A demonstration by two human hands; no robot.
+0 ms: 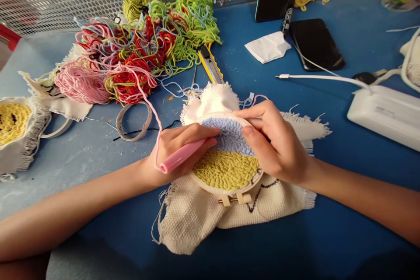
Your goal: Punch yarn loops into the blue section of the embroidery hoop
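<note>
My left hand (185, 146) is closed around a pink punch needle (179, 157), its tip hidden behind my fingers at the blue part of the work. Pink yarn (154, 111) runs from the handle's end up to the pile. With thumb and fingers, my right hand (277, 140) pinches the upper right rim of a round embroidery hoop (229, 191). Stretched in the hoop is cream cloth (188, 218) with frayed edges, its loops blue (226, 133) above and olive yellow (229, 170) below. The hoop's screw (233, 200) faces me.
A tangled heap of yarn (138, 48) lies at the back left, beside a yellow utility knife (211, 64). A tape ring (134, 121) and another yellow punched piece (13, 122) are left. Phone (316, 43), white paper (267, 47), cable (315, 77) and white power strip (387, 111) are right.
</note>
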